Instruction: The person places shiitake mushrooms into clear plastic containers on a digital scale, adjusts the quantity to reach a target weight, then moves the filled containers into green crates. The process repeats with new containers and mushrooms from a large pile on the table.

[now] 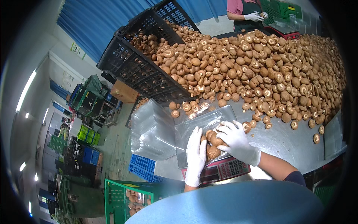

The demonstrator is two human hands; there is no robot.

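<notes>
Several brown mushrooms (214, 141) lie in a clear plastic tray on the steel pan of a red digital scale (218, 171). My left hand (195, 152), in a white glove, rests along the left side of the tray, fingers pointing away from me. From the right, my gloved right hand (235, 140) bends its fingers over the mushrooms; whether it grips one cannot be told. Left of the scale stands a tall stack of clear plastic trays (152, 131). Beyond the pan, a few mushrooms lie by a clear plastic piece (200, 110).
A large heap of mushrooms (251, 67) covers the far part of the steel table (282, 145), spilling from a tipped black crate (142, 64). A green crate (128, 184) with packed mushrooms stands lower left, near a blue crate (142, 168). Across the heap, a gloved co-worker (246, 16) stands beside another scale.
</notes>
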